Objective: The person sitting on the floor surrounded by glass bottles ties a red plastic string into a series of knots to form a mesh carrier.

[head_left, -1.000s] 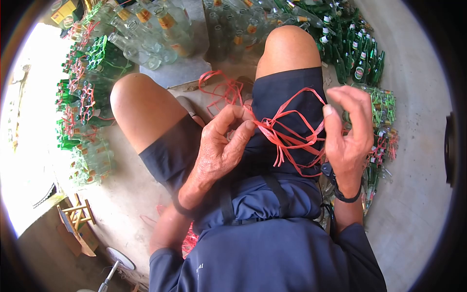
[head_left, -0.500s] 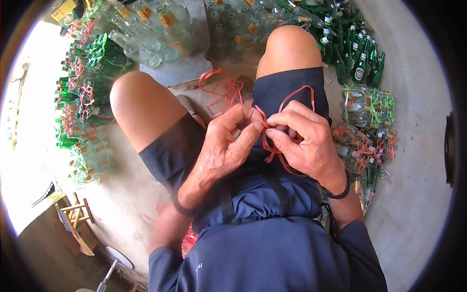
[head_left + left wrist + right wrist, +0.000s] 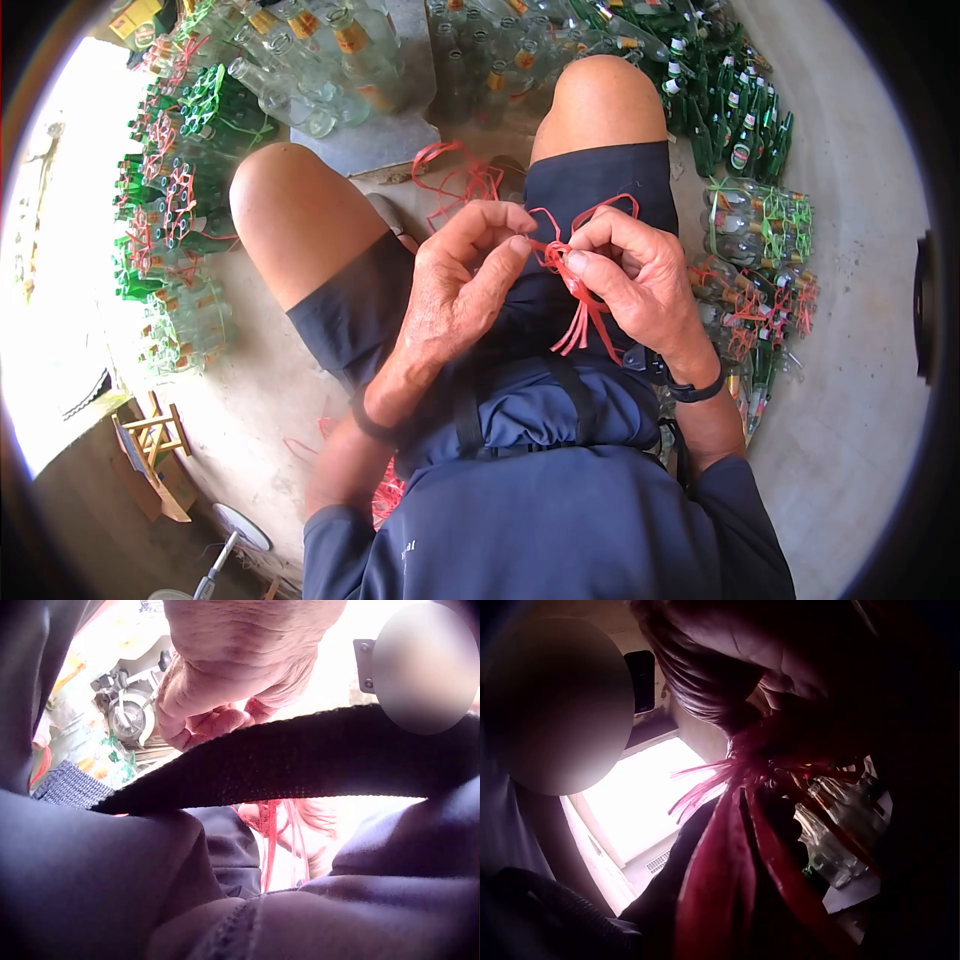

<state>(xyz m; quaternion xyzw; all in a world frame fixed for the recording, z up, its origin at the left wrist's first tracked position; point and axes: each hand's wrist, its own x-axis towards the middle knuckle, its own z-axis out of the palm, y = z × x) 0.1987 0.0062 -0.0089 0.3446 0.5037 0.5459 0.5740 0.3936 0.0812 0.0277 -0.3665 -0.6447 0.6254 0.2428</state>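
Over the lap, a knotted bunch of red plastic string (image 3: 556, 258) hangs between both hands in the head view. My left hand (image 3: 455, 280) pinches a strand between thumb and index finger, just left of the knot. My right hand (image 3: 640, 285) grips the bunch at the knot's right side, a loop rising above its fingers and cut tails dangling below. In the right wrist view, the red string (image 3: 720, 877) spreads out in flat ribbons below the dark right hand (image 3: 735, 645). A strap partly covers the left wrist view below the left hand (image 3: 240, 667).
More red string (image 3: 470, 180) lies on the floor between the feet. Clear bottles (image 3: 350, 60) stand on a grey board ahead. Green bottles (image 3: 735, 110) are massed ahead right, and tied bundles (image 3: 170, 220) stack at the left. A fan (image 3: 240, 528) stands behind left.
My right hand has come in from the right to the knot, then shifted slightly right with the string. The wide loops have drawn in to a small bunch. My left hand has stayed nearly still.
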